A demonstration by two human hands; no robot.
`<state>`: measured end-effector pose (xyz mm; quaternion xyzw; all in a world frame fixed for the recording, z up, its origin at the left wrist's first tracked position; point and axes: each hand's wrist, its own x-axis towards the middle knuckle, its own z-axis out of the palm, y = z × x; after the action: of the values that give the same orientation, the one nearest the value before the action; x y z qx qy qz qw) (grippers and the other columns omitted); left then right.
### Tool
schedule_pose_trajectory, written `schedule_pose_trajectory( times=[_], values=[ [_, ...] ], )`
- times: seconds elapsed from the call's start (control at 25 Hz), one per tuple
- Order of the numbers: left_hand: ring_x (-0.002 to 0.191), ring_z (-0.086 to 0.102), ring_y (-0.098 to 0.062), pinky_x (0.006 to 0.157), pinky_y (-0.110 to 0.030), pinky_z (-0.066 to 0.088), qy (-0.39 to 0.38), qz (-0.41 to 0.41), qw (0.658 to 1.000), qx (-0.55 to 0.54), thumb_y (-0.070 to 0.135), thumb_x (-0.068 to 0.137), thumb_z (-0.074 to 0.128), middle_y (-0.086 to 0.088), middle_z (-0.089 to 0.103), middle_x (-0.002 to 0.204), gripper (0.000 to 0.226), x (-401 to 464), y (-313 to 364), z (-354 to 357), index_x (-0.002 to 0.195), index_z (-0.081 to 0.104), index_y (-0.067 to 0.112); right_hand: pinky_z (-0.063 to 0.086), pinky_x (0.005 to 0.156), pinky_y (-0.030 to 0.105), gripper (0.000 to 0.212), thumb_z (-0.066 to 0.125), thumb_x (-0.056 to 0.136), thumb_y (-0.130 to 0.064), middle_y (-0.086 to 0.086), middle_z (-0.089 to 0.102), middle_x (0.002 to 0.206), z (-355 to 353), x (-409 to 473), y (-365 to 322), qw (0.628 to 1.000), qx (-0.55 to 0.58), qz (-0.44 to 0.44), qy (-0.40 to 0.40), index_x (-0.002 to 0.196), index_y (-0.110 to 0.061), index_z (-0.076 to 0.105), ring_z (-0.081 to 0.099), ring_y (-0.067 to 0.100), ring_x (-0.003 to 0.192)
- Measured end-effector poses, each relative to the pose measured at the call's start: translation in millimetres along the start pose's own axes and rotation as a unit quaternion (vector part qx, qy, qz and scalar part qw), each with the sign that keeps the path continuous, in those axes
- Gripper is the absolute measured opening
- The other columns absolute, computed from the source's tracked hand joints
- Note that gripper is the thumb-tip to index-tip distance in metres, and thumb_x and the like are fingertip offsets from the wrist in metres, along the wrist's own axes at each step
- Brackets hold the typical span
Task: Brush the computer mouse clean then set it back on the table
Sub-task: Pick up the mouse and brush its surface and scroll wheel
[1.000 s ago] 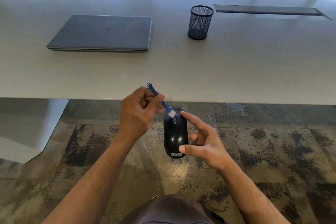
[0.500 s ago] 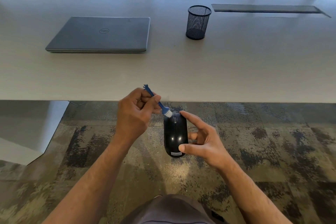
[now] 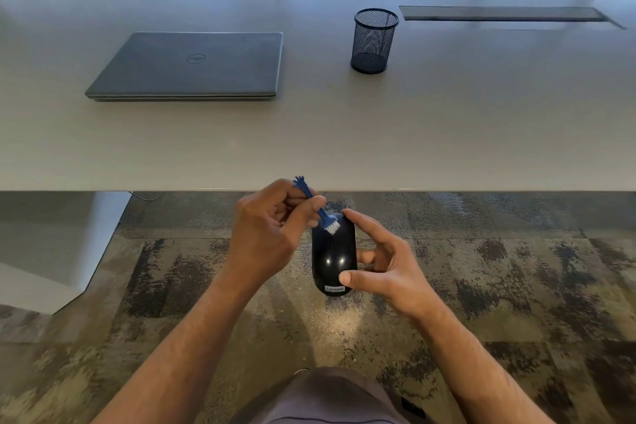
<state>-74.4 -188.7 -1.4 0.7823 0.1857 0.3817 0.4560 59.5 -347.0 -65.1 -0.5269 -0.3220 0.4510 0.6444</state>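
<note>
A glossy black computer mouse (image 3: 333, 256) is held in the air below the table's front edge, over the carpet. My right hand (image 3: 385, 263) grips it from the right, forefinger on its far end and thumb near the label at its near end. My left hand (image 3: 272, 232) pinches a small blue brush (image 3: 318, 206) with white bristles. The bristles touch the far top end of the mouse.
The white table (image 3: 344, 138) spans the view ahead. On it lie a closed grey laptop (image 3: 192, 65) at the left and a black mesh pen cup (image 3: 373, 41) at the middle. A dark cable slot (image 3: 502, 14) sits at the back right. Patterned carpet lies below.
The brush bristles have shifted a little back and forth over the mouse's far end. My right hand keeps the same hold on the mouse.
</note>
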Motion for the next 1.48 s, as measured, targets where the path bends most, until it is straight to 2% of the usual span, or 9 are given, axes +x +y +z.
schedule_pose_trajectory(
  times=[0.16, 0.24, 0.44, 0.64, 0.84, 1.04, 1.16, 1.32, 1.48],
  values=[
    [0.072, 0.072, -0.001, 0.064, -0.012, 0.055, 0.006, 0.006, 0.997, 0.072, 0.028, 0.086, 0.068, 0.008, 0.072, 0.082, 0.014, 4.9, -4.9, -11.8, 0.094, 0.068, 0.016, 0.058, 0.088, 0.062, 0.086, 0.081, 0.072, 0.006, 0.013, 0.045, 0.155, -1.4, -1.9, 1.3, 1.000, -0.010, -0.004, -0.002, 0.146, -0.024, 0.051, 0.071, 0.043, 0.108],
    [0.073, 0.072, -0.001, 0.064, -0.012, 0.055, 0.024, -0.001, 0.998, 0.059, 0.029, 0.085, 0.067, 0.011, 0.071, 0.083, 0.016, 6.2, -2.9, -16.3, 0.094, 0.068, 0.016, 0.058, 0.088, 0.062, 0.086, 0.080, 0.072, 0.007, 0.012, 0.045, 0.155, -1.5, -2.0, 1.4, 1.000, -0.012, -0.006, -0.003, 0.146, -0.023, 0.050, 0.071, 0.042, 0.108],
    [0.074, 0.072, 0.000, 0.066, -0.012, 0.055, -0.019, 0.071, 0.996, 0.043, 0.028, 0.088, 0.068, 0.015, 0.069, 0.084, 0.016, 2.1, 7.3, -9.4, 0.096, 0.070, 0.015, 0.059, 0.087, 0.060, 0.085, 0.085, 0.069, -0.002, 0.008, 0.046, 0.155, 2.8, 0.0, -0.1, 1.000, -0.002, -0.007, -0.003, 0.144, -0.028, 0.054, 0.072, 0.042, 0.108],
    [0.078, 0.069, -0.008, 0.068, -0.019, 0.057, -0.040, 0.114, 0.986, 0.111, 0.023, 0.085, 0.070, 0.007, 0.069, 0.088, 0.021, 2.8, -2.4, -13.3, 0.092, 0.073, 0.003, 0.059, 0.087, 0.062, 0.087, 0.086, 0.068, -0.006, 0.013, 0.046, 0.154, 1.1, -1.3, 0.5, 1.000, -0.003, 0.000, 0.000, 0.145, -0.028, 0.053, 0.072, 0.043, 0.106],
    [0.083, 0.066, -0.006, 0.075, -0.010, 0.053, -0.033, 0.132, 0.983, 0.126, 0.024, 0.085, 0.076, 0.005, 0.070, 0.089, 0.020, 5.9, -4.9, -20.8, 0.092, 0.073, 0.005, 0.058, 0.088, 0.063, 0.088, 0.086, 0.067, -0.007, 0.014, 0.047, 0.153, 0.1, -1.7, -0.2, 1.000, -0.005, 0.003, 0.001, 0.145, -0.029, 0.052, 0.073, 0.042, 0.105],
    [0.080, 0.069, -0.009, 0.072, -0.021, 0.058, -0.086, 0.181, 0.976, 0.091, 0.022, 0.086, 0.070, 0.001, 0.072, 0.090, 0.020, 4.3, -2.4, -11.8, 0.094, 0.073, 0.004, 0.059, 0.087, 0.061, 0.088, 0.086, 0.067, -0.006, 0.014, 0.046, 0.153, 1.8, 0.2, -1.1, 1.000, -0.002, 0.000, -0.005, 0.146, -0.024, 0.051, 0.072, 0.042, 0.106],
    [0.081, 0.069, -0.010, 0.074, -0.022, 0.058, -0.075, 0.163, 0.978, 0.103, 0.019, 0.086, 0.072, 0.002, 0.071, 0.092, 0.019, 8.3, -10.0, -11.2, 0.094, 0.072, 0.002, 0.060, 0.086, 0.059, 0.088, 0.086, 0.066, -0.007, 0.011, 0.046, 0.154, 1.1, -1.2, -1.8, 1.000, -0.005, -0.002, -0.004, 0.145, -0.024, 0.052, 0.073, 0.041, 0.106],
    [0.080, 0.073, -0.009, 0.071, -0.028, 0.061, -0.021, 0.081, 0.994, 0.063, 0.023, 0.088, 0.069, 0.003, 0.072, 0.087, 0.020, 9.8, -13.3, -10.9, 0.096, 0.071, 0.005, 0.060, 0.086, 0.059, 0.088, 0.087, 0.066, -0.008, 0.009, 0.045, 0.155, 0.1, -2.4, -2.7, 1.000, -0.004, -0.002, -0.004, 0.145, -0.025, 0.052, 0.073, 0.040, 0.107],
    [0.079, 0.072, -0.001, 0.070, -0.014, 0.056, 0.003, 0.070, 0.997, 0.027, 0.021, 0.089, 0.071, 0.013, 0.069, 0.088, 0.013, 8.7, -6.3, -8.9, 0.101, 0.068, 0.016, 0.061, 0.086, 0.055, 0.087, 0.086, 0.067, -0.007, 0.008, 0.045, 0.155, -1.8, -1.8, -4.0, 1.000, -0.003, -0.002, -0.006, 0.145, -0.026, 0.052, 0.072, 0.040, 0.109]
  ],
)
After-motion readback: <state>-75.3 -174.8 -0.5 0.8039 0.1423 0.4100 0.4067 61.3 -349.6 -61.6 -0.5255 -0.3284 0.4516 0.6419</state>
